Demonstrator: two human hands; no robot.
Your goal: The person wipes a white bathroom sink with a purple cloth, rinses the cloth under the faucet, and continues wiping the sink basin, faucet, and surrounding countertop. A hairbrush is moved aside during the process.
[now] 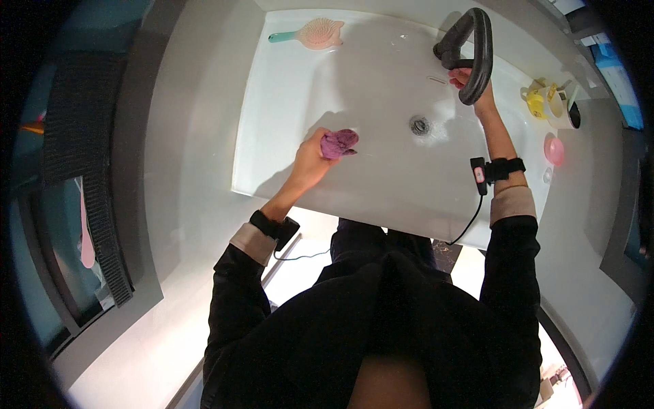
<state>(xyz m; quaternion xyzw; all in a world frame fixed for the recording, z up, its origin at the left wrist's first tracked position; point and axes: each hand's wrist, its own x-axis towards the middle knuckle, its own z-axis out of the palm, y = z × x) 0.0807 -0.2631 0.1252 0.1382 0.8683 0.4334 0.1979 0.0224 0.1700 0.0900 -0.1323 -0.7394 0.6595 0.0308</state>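
Observation:
My left hand (310,158) is closed around a bunched purple cloth (339,143), held over the left half of a white washbasin (286,122). The cloth looks crumpled, with a loose end poking out at the right. My right hand (483,94) is at the dark grey faucet (481,56) at the back right. Its curled fingertips show to the left of the spout, and the spout hides much of the hand, so its contact with the faucet is unclear. Below and left of that hand lies the metal drain (419,125), with bright wet glints around it.
A pink hairbrush with a teal handle (306,35) lies at the basin's back left. Along the right ledge stand a yellow cup (535,104), a white cup (559,115) and a pink bowl (554,151). A cable (472,217) hangs from my right wrist strap.

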